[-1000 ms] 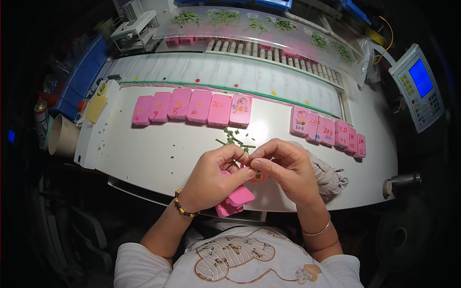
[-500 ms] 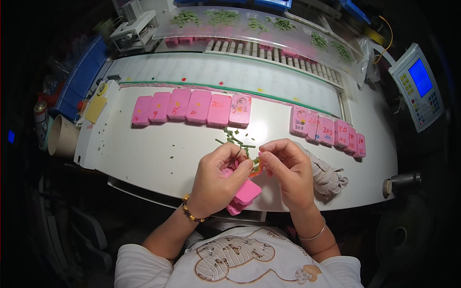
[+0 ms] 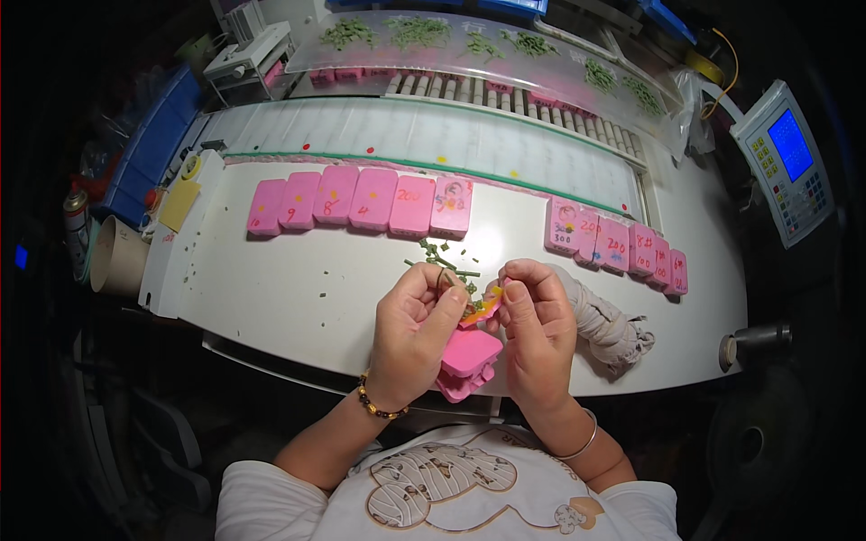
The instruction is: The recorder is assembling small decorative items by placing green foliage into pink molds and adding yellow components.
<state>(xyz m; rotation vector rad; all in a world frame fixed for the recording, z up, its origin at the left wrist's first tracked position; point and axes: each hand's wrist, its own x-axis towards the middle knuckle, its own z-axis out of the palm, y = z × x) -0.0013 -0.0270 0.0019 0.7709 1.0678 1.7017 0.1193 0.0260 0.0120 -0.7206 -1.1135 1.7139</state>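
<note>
We see a workshop: a conveyor belt and rollers cross the upper middle, a control panel upper right.

A white tabletop with a near edge that shows as a curve carries two rows of pink blocks marked by hand: a left row of six set side by side along the far edge, and a right row slanting from that edge toward the right one. Cut green stem pieces lie loose around the middle of the surface, and a few green crumbs dot its left part. Right of the middle, a bunched pale cloth rests close to the near edge.
</note>
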